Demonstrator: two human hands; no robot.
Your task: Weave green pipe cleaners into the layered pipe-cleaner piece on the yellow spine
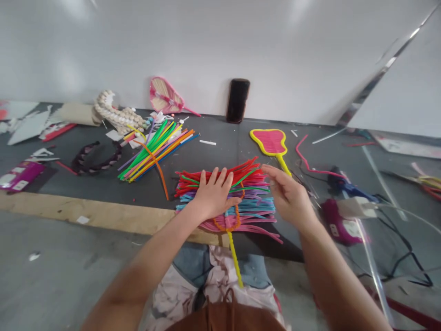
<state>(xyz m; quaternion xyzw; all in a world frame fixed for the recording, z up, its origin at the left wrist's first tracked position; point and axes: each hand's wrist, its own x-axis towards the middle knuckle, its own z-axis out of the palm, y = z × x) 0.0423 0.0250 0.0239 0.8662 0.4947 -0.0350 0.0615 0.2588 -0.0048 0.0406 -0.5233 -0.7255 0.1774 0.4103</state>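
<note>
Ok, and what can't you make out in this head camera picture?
Head view: parts of the fuzzy strips and orange loop, covered by the left hand.
Head view: the lower end of the yellow-edged pink paddle, hidden behind the right hand.
Head view: the far-left purple object, cut off by the left edge, its markings too blurred.

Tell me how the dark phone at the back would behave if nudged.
The phone would probably tip or slide, since it stands on end against the white wall. Its smooth-looking face may feel slippery.
</note>
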